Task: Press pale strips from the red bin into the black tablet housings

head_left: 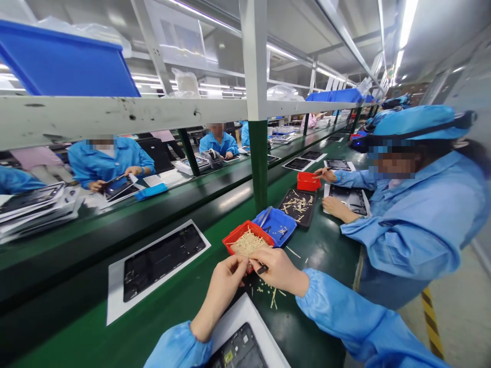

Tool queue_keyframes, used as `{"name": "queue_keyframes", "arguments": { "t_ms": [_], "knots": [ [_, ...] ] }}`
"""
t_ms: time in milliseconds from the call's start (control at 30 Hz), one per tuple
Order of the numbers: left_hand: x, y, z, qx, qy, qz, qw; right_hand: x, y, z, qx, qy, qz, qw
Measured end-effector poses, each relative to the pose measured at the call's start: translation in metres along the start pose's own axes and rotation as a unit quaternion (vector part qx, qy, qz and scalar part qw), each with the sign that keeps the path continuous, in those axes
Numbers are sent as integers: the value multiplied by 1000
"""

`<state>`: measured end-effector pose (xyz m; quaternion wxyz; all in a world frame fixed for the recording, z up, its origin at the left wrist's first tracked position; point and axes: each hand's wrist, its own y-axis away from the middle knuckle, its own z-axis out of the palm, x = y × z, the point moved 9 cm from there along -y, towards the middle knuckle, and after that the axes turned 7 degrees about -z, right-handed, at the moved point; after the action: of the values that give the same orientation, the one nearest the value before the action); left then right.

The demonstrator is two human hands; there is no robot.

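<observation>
Head view: the left hand (225, 277) and right hand (276, 267) meet over the near edge of a red tray (235, 236) of pale strips (250, 242). The left fingers are drawn together at thumb and forefinger; whether they pinch anything is too small to tell. The right fingers are curled closed around a dark tool (263, 269), whose visible end pokes out below them. That short stretch slants, its right end higher; the rest is hidden by the hand, so which end is the working tip cannot be made out.

A blue tray (279, 228) touches the red one's far right side, and loose strips lie on the green desk (322, 258) below the right hand. Near the left forearm, a dark panel (240, 350) rests on a white sheet (247, 311); the frame's bottom cuts both, so the panel's long axis cannot be judged. Another panel (164, 261), farther left, runs lengthwise from lower left to upper right.
</observation>
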<state>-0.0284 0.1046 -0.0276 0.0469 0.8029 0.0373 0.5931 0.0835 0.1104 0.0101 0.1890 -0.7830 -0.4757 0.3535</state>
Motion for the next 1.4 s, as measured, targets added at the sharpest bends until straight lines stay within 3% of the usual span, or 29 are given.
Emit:
{"name": "queue_keyframes", "arguments": {
  "t_ms": [200, 367, 467, 533, 633, 733, 800, 867, 933, 967, 1067, 1400],
  "knots": [
    [15, 7, 0, -21, -9, 16, 1000, 27, -1, -4, 35, -7, 66, 997],
    [45, 42, -10, -60, -32, 16, 998, 63, 1, -17, 73, 0, 129, 989],
    [59, 66, -28, -11, -128, 55, 990, 73, 3, -22, 88, -16, 146, 985],
    [67, 82, -38, 38, -210, 126, 969, 73, 3, -25, 104, -34, 150, 983],
    [73, 110, -44, 109, -336, 275, 894, 64, 1, -32, 135, -68, 150, 977],
    [67, 139, -40, 173, -459, 396, 776, 49, -1, -32, 153, -162, 172, 960],
    [61, 155, -37, 198, -517, 439, 708, 38, 1, -16, 127, -291, 225, 921],
    [58, 168, -35, 209, -544, 461, 669, 18, 4, 9, 73, -410, 276, 866],
    [57, 178, -36, 215, -554, 469, 653, -10, 4, 26, 19, -471, 278, 837],
    [57, 182, -36, 219, -557, 470, 649, -23, 2, 31, -1, -480, 266, 836],
    [57, 188, -40, 242, -561, 462, 643, -51, -1, 34, -18, -451, 223, 864],
    [51, 191, -41, 248, -559, 458, 645, -66, 1, 46, -27, -447, 219, 867]
  ]
}}
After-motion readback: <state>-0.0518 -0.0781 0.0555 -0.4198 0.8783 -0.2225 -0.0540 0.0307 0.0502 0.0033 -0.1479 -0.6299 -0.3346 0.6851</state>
